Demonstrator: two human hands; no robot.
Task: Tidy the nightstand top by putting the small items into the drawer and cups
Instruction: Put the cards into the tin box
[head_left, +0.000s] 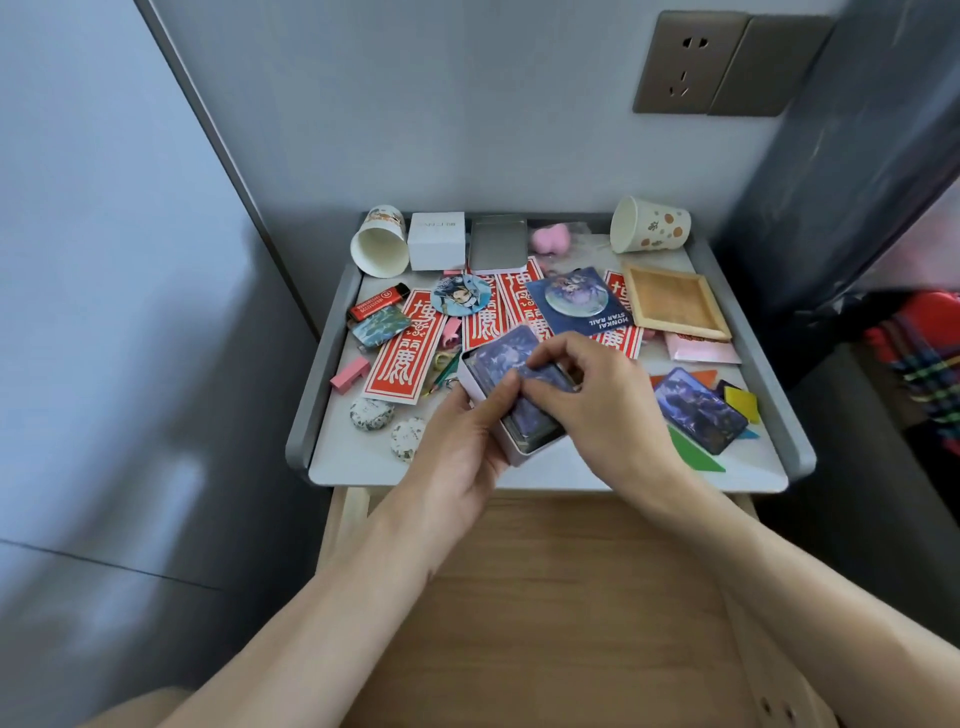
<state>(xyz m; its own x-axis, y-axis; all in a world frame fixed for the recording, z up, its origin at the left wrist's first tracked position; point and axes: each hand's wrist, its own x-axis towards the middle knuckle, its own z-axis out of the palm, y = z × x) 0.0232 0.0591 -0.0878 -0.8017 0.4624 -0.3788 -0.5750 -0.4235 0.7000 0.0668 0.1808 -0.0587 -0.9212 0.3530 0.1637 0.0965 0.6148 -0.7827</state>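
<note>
Between both hands, over the table's (363, 462) near edge, white tin (514, 452) of cards, left hand (457, 447) grip clamped around its side, right hand (597, 400) grip pinching the top card (544, 375)

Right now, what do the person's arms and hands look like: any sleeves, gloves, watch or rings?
Both are bare. The left hand and right hand wear no gloves, and no ring shows on the fingers in view. The left forearm and right forearm carry no sleeve, watch or band as far as the frame's bottom edge.
</note>
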